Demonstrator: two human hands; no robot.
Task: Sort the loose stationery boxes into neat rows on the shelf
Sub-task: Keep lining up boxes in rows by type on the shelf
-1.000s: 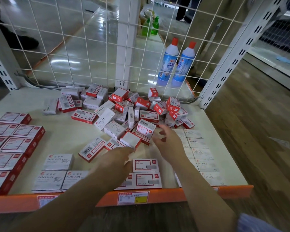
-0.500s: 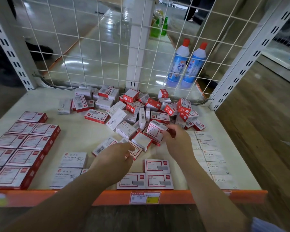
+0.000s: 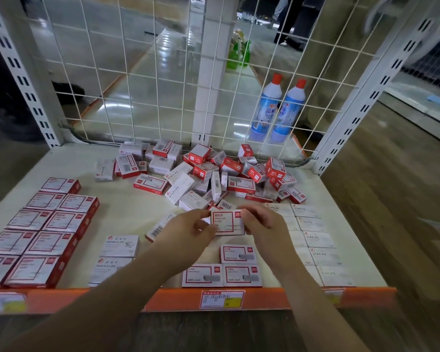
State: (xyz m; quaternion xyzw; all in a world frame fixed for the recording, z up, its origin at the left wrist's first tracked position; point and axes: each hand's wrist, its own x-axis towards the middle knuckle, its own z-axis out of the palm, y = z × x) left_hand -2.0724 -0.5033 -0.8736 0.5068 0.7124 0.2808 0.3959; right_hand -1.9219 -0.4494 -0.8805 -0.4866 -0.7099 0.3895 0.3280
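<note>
Here both hands meet over the middle of the shelf, clamped on one small box. The left hand [image 3: 188, 228] pinches the left end of the red-and-white box [image 3: 228, 223] and the right hand [image 3: 261, 224] pinches its right end, so the box is held label up just above the shelf surface, not resting on it.

Directly below and toward the front edge lie three matching red-framed boxes [image 3: 238, 254], one alone behind a pair set side by side. The spot beside the single one, to its left, looks open, and that is probably where the held box belongs. To the right runs a double column of white staple boxes [image 3: 315, 238], close to the right wrist. To the left sit the paper clip boxes [image 3: 120, 246], and farther left a block of larger red boxes [image 3: 51, 240] in tidy rows. Behind the hands the loose pile [image 3: 208, 174] sprawls toward the wire mesh back [image 3: 142, 72], with two blue bottles [image 3: 277, 110] beyond it. The orange shelf edge [image 3: 264, 298] carries a price label [image 3: 222, 299].

The risks are small but real. A forearm dragging low could nudge the front pair or the staple column out of line. Setting the box down crooked would break the row. A barcode box [image 3: 160, 226] lying askew just beside the left hand could be knocked farther, and reaching back into the pile carelessly might tumble boxes onto the sorted rows.
</note>
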